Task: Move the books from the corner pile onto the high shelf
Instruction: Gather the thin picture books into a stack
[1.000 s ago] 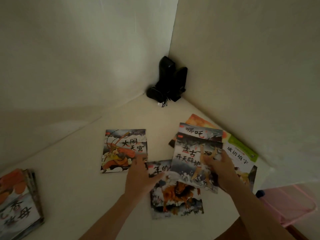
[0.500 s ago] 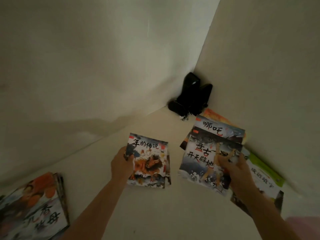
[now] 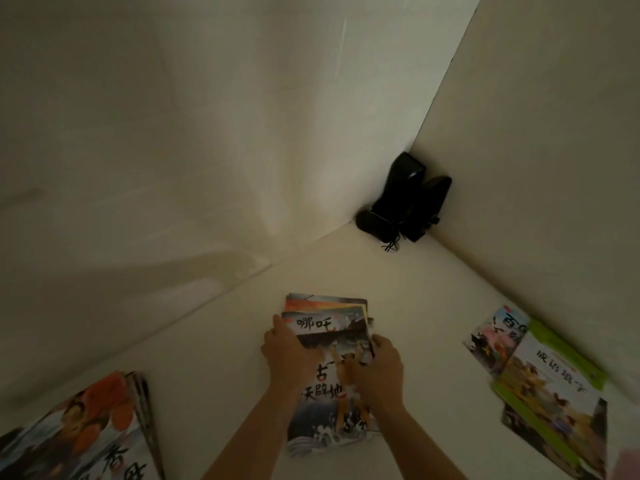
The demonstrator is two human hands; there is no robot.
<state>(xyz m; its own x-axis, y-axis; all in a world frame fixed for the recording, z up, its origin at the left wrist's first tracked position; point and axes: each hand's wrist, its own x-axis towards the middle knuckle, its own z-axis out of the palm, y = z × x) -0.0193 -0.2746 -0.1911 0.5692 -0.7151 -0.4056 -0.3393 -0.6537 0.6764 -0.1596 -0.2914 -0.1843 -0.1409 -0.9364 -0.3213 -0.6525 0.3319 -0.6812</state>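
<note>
1. Now, at the far left, the side stack [image 3: 86, 431] lies on the white surface [image 3: 214, 358] where it lay half a second back; neither hand is near it.
2. Next along, my left hand [image 3: 287, 355] has come in from holding its own book out to the left. It now curls round the left edge of the gathered books [image 3: 329, 368], thumb over the cover.
3. That bundle is new: a moment ago there were two separate lots, one per hand, and they are now merged into one fanned bundle at centre, well out from the corner. I cannot tell whether it rests on the surface or is held just clear.
4. My right hand [image 3: 384, 365] grips the bundle's right edge, fingers wrapped round it.
5. Further right, the green book [image 3: 554, 386] and those beside and under it sit along the right wall, apart from both hands. The black object [image 3: 405, 202] sits in the corner.
6. I judge gathering is partly done; the right-hand books remain, and no shelf shows yet.
</note>
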